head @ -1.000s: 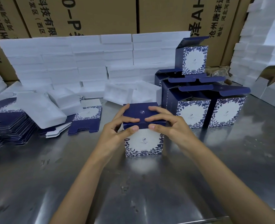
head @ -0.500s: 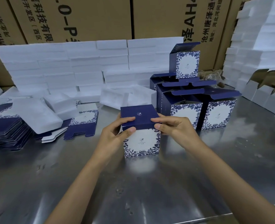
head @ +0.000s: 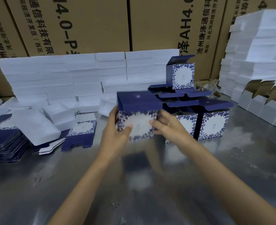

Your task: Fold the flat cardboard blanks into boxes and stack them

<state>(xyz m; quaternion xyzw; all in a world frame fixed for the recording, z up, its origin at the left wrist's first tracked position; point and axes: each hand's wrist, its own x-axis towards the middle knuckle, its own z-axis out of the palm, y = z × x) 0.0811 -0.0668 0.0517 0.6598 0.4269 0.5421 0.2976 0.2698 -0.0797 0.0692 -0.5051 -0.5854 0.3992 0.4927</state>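
A folded navy box with a white floral front (head: 138, 111) is held above the steel table (head: 134, 184), blurred by motion. My left hand (head: 117, 129) grips its left side, thumb on the front face. My right hand (head: 164, 123) grips its right side. Behind and to the right stands a stack of folded boxes (head: 213, 120) with open lids, one box (head: 182, 75) on top. Flat blanks (head: 81, 135) lie left of centre, and a taller pile of flat blanks (head: 2, 142) sits at the far left.
White foam blocks (head: 85, 73) are walled up along the back, with loose foam pieces (head: 35, 127) on the left. More foam (head: 260, 54) towers at the right beside open white cartons (head: 263, 98). Large brown shipping cartons (head: 93, 23) close off the rear.
The box was sitting on the table while both hands pressed its lid shut; now both hands have lifted it off the table and moved it up toward the stack.
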